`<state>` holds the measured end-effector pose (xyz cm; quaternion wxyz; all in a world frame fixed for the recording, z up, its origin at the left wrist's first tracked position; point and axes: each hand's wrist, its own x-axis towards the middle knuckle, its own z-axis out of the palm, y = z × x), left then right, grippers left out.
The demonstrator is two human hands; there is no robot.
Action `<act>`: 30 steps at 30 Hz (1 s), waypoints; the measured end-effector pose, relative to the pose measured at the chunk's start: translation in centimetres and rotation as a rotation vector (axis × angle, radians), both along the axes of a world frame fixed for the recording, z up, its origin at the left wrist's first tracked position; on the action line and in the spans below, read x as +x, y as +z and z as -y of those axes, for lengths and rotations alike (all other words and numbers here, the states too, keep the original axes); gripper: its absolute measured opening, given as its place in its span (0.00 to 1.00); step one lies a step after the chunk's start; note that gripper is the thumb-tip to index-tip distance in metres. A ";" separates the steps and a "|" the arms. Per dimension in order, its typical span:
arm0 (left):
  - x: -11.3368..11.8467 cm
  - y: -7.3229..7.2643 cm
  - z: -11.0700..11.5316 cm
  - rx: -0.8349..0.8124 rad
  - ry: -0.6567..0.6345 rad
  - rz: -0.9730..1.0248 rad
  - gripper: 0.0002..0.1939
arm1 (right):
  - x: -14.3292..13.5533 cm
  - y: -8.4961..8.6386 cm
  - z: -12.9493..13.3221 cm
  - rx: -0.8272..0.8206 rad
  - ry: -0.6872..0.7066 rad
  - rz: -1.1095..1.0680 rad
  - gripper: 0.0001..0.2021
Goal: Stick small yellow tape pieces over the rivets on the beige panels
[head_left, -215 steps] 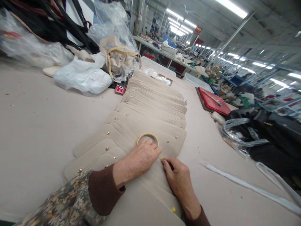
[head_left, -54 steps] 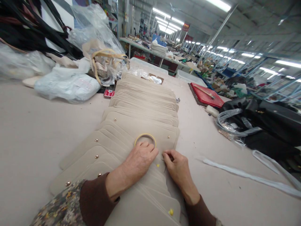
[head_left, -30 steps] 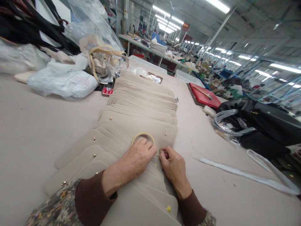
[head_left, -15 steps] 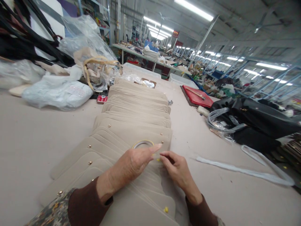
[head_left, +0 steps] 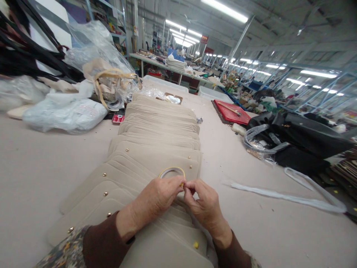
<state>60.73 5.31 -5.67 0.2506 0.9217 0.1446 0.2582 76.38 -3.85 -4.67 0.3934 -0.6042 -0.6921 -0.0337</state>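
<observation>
A roll of yellow-edged tape (head_left: 172, 170) stands out from under my left hand (head_left: 156, 197), whose fingers are closed on it. My right hand (head_left: 205, 203) pinches at the tape's end, its fingertips meeting my left thumb over the panels. Under both hands lies a long fanned row of beige panels (head_left: 156, 149), some with small gold studs (head_left: 104, 174). A small yellow piece of tape (head_left: 196, 245) sits on a near panel.
At left are plastic-wrapped items (head_left: 67, 113) and a red-and-black object (head_left: 118, 118). To the right lie a red pad (head_left: 232, 112) with a stick on it, black bags (head_left: 301, 137) and a pale strip (head_left: 284, 197). Clear trays stand behind.
My right hand has moved left and up, so its fingertips now meet those of my left hand. My left thumb has drawn in to the tape. The view has shifted slightly.
</observation>
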 end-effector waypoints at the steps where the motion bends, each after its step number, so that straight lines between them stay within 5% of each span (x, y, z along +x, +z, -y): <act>1: 0.0 0.0 0.0 0.004 0.014 -0.008 0.07 | -0.1 -0.1 0.0 0.013 -0.011 0.006 0.08; 5: 0.3 0.3 0.0 0.079 0.076 0.015 0.11 | -0.5 0.0 -0.1 -0.024 -0.051 -0.111 0.08; 10: 0.8 1.0 0.2 0.168 0.098 0.184 0.12 | -0.2 -0.2 -1.2 -0.297 -0.182 -0.729 0.08; 13: 1.1 0.7 0.0 0.201 0.157 0.187 0.10 | 1.4 -0.6 -2.0 -0.339 -0.250 -0.875 0.11; 20: 1.9 -0.9 -1.3 0.329 0.222 -0.345 0.04 | 4.2 -1.3 -3.2 -0.317 -0.219 -0.642 0.13; 30: 1.9 -0.6 -1.3 0.246 0.203 -0.458 0.07 | 3.3 -2.3 -4.7 -0.225 -0.250 -0.087 0.09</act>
